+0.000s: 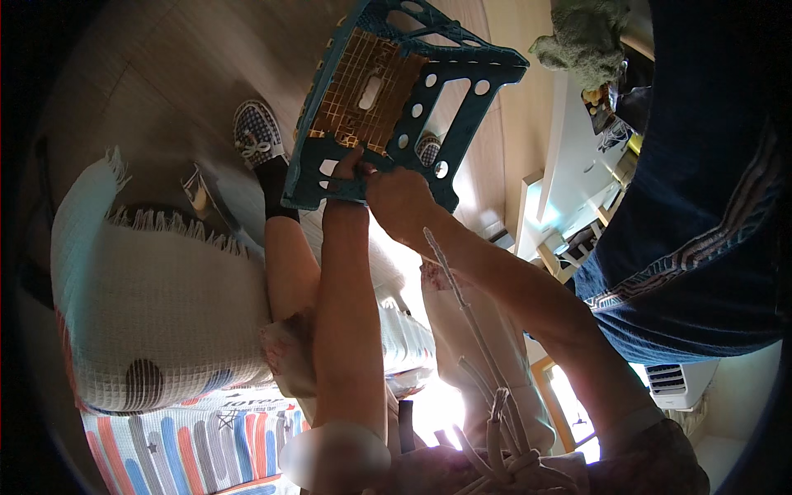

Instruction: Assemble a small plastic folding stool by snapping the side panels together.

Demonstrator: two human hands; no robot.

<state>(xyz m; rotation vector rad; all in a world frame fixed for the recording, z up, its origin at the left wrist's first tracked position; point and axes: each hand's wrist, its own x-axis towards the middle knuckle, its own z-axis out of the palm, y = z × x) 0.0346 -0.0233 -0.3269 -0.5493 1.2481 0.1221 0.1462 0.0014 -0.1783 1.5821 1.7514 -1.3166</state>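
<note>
A teal folding step stool [310, 172] is held out in front of me, tilted, with its brown gridded panel [388, 87] facing me. My left hand [349, 171] grips the near teal section beside its slot, the thumb over the edge. Right beside it, my right hand [398, 200] is closed in a fist against the same near edge. Its fingers are partly hidden, and whatever they hold cannot be made out. Both forearms reach forward, close together at the hands.
Checkered shoes [255, 130] rest on the wooden floor [165, 62]. To the left, a fringed cream blanket [177, 305] covers a seat. Dark blue fabric with a patterned band [685, 264] fills the right side, beside white furniture [569, 153] and a grey-green fuzzy item [582, 45].
</note>
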